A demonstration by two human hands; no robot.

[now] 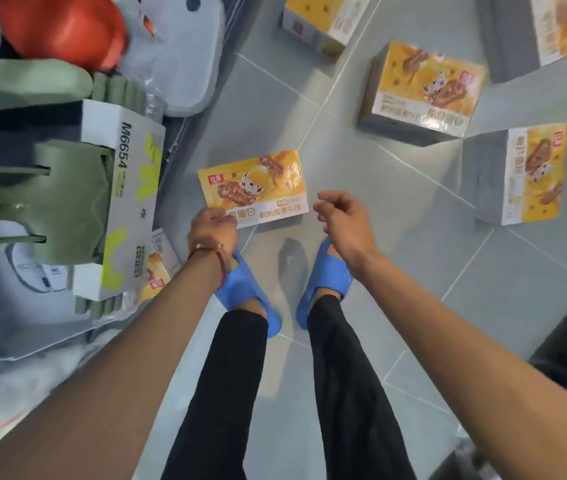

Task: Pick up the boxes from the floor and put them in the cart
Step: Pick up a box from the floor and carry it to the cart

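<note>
Yellow box (254,185) sits low in front of my blue slippers (327,275), beside the cart (179,140); my left hand (212,230) reaches down, gripping its near corner; my right hand (340,216) hovers just beside it, fingers loosely curled, holding nothing.

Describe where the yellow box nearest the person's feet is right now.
In the head view the yellow box is at centre, just ahead of the blue slippers: the left hand grips its near-left corner, the right hand hovers off its right edge.
</note>
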